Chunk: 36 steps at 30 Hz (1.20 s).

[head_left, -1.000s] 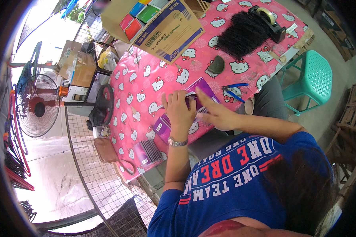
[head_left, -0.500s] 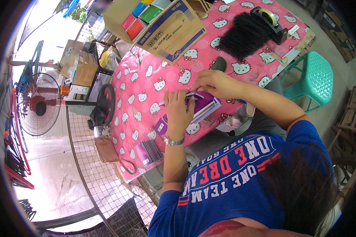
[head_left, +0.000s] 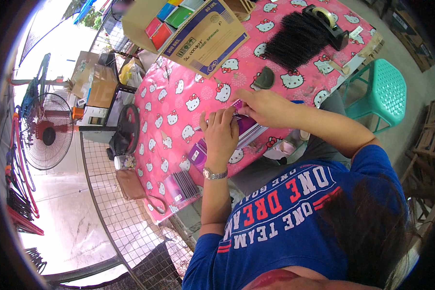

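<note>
At the near edge of the pink table, purple flat packets (head_left: 250, 126) with pale edges lie under my two hands. My left hand (head_left: 221, 129), with a metal watch at the wrist, curls its fingers over the top of a purple packet and holds it. With bent fingers, my right hand (head_left: 261, 107) pinches the packet's far end, where a small purple flap shows; its fingertips are partly hidden. Another purple box (head_left: 197, 153) shows beside my left wrist. Nearer the table's left corner sits a stack of purple-and-grey packets (head_left: 181, 187).
A carton (head_left: 205, 46) with coloured boxes inside stands at the back. To its right are a black bristly bundle (head_left: 295, 41) and a tape dispenser (head_left: 328, 24). A dark green piece (head_left: 265, 78) lies beyond my right hand. A green stool (head_left: 384, 92) stands right, a fan (head_left: 48, 133) left.
My right hand has shifted slightly, and a purple flap now shows at its fingertips. The dark green piece beyond it is more exposed. My left hand stays nearly in place.
</note>
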Each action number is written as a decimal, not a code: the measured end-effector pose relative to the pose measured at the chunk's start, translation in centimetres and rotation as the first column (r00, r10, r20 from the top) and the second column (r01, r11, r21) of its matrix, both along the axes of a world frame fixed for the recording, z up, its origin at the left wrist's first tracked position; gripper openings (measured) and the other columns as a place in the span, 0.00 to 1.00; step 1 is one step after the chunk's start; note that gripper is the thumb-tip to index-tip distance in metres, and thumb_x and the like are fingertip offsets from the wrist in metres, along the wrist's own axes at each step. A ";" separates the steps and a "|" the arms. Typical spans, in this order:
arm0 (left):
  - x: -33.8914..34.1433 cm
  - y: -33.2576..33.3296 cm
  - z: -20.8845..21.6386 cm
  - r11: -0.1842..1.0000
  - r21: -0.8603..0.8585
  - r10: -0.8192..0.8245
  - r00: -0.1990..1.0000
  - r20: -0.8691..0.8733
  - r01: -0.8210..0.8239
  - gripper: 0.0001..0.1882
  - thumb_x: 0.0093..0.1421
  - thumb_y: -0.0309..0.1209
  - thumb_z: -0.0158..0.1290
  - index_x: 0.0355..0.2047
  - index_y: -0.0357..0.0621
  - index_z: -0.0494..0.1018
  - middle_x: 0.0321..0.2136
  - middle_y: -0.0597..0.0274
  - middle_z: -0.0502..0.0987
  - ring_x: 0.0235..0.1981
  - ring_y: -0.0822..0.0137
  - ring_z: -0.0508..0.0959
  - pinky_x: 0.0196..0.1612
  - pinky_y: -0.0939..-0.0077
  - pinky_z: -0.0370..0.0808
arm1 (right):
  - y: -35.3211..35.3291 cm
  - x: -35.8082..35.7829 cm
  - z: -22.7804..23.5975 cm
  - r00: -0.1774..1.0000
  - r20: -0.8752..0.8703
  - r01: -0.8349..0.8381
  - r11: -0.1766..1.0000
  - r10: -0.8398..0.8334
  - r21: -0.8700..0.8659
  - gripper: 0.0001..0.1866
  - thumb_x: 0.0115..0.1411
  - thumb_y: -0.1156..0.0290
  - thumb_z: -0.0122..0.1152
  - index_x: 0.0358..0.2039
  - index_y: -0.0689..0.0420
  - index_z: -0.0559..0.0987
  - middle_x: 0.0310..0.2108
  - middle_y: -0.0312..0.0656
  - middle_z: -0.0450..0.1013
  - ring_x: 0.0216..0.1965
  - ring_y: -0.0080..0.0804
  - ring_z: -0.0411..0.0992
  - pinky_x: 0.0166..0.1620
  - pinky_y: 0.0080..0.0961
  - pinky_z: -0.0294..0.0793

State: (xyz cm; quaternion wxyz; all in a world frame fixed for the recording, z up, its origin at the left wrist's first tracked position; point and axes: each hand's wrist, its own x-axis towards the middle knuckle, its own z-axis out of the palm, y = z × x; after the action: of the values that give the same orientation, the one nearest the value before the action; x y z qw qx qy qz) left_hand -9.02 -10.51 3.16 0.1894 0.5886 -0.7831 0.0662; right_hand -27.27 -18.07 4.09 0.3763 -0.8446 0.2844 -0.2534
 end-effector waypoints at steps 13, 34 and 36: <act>1.4 0.2 -0.4 0.995 0.065 -0.066 0.987 -0.147 0.076 0.08 0.60 0.33 0.53 0.38 0.46 0.71 0.36 0.61 0.76 0.42 0.57 0.74 0.62 0.46 0.52 | -10.2 0.4 -15.1 0.859 -0.327 0.248 0.880 -0.393 -0.406 0.18 0.57 0.54 0.59 0.39 0.54 0.79 0.44 0.49 0.72 0.49 0.46 0.69 0.48 0.45 0.72; 1.1 -0.1 -1.6 0.991 -0.093 0.078 0.975 -0.210 -0.099 0.19 0.45 0.38 0.67 0.32 0.41 0.74 0.33 0.57 0.71 0.39 0.54 0.69 0.45 0.60 0.65 | -10.3 2.2 -17.4 0.860 -0.422 -0.058 0.768 -0.286 -0.638 0.28 0.48 0.52 0.65 0.47 0.54 0.76 0.60 0.51 0.61 0.61 0.54 0.57 0.58 0.54 0.60; 1.1 -0.1 -1.3 0.992 -0.048 0.099 0.969 -0.227 -0.113 0.19 0.45 0.37 0.68 0.32 0.41 0.74 0.33 0.57 0.72 0.40 0.54 0.69 0.45 0.59 0.65 | -9.5 2.5 -15.7 0.795 -0.537 0.029 0.901 -0.283 -0.433 0.24 0.53 0.54 0.60 0.45 0.54 0.75 0.60 0.54 0.60 0.60 0.61 0.57 0.58 0.57 0.60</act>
State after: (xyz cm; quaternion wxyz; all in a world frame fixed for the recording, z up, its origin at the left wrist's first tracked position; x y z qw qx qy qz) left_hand -7.93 -10.59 1.87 0.2907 0.6274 -0.7216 0.0333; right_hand -24.75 -27.53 -11.61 0.0648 -0.9127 0.3984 -0.0635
